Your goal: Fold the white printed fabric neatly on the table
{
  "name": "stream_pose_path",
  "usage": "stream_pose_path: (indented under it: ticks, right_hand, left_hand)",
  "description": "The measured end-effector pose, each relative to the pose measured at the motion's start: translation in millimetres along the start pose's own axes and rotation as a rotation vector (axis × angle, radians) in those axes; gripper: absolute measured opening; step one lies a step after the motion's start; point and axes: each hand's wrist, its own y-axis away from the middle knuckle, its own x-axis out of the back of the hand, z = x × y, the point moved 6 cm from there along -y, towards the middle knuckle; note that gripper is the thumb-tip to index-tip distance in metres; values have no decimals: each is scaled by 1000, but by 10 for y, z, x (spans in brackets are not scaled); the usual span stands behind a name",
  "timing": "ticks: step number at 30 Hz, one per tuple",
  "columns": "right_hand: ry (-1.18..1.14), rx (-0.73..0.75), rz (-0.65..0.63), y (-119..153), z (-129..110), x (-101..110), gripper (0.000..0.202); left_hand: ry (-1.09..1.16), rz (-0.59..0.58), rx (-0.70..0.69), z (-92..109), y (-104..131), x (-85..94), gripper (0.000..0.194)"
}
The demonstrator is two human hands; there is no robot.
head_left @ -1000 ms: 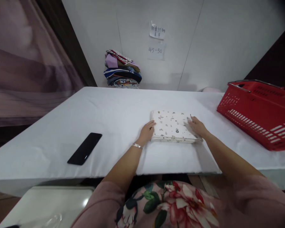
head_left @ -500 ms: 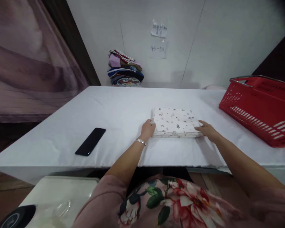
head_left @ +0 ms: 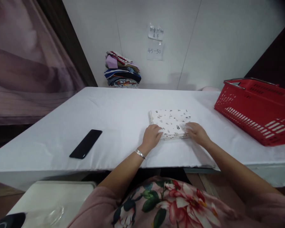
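Note:
A folded white cloth (head_left: 172, 121) with small grey and dark prints lies in several layers on the white-covered table (head_left: 118, 117). My left hand (head_left: 152, 136), with a silver bracelet at the wrist, grips its near left corner, fingers curled over the edge. At the near right corner my right hand (head_left: 197, 133) is closed on the layers, thumb side on top. Parts of the cloth's near corners are hidden under both hands.
A black phone (head_left: 86, 144) lies to the left on the table. The red basket (head_left: 256, 110) stands at the right. Folded clothes (head_left: 123, 69) are stacked against the back wall, beside paper signs (head_left: 155, 51). A white stool-like surface (head_left: 54, 196) is at lower left.
Both hands have shifted from the cloth's sides onto its near corners, the right one moving inward. The view has turned slightly; the cloth stays folded on the table.

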Motion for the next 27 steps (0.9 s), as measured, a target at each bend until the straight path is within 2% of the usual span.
stream_pose_path:
  ticks: [2,4,7,9,11,14,16,18,20,23,27]
  right_hand:
    - [-53,81,-55,58,-164,-106,37]
    - [-91,92,-74,108,-233,-171,37]
    - [-120,87,-79,143,-204,-185,37]
    - [-116,70,-69,134,-100,-145,36]
    - [-83,-12,-27,99,91,-74,38]
    - [-4,-278,-3,25,481,6,43]
    - [9,-490,-72,-24,718,-8,49]
    - [-9,-632,-169,-86,858,-59,57]
    - [-14,-682,-217,-177,912,-104,63]
    - [22,-695,-220,-314,940,-156,68]
    - [55,-699,-222,-415,975,-219,70]
  left_hand:
    - [-26,-84,-47,28,33,-70,18]
    - [-25,-124,-64,19,63,-101,18]
    - [45,-135,-76,-5,94,-81,17]
    - [127,-109,-38,-55,88,-33,17]
    - [179,-30,75,-170,51,37,19]
    - [170,55,343,-424,-46,96,24]
    - [162,27,527,-580,-130,71,37]
    - [178,-34,670,-679,-228,15,48]
    - [210,-88,745,-711,-338,-48,54]
    - [262,-127,796,-710,-482,-126,60]
    - [358,-160,892,-767,-542,-207,71]
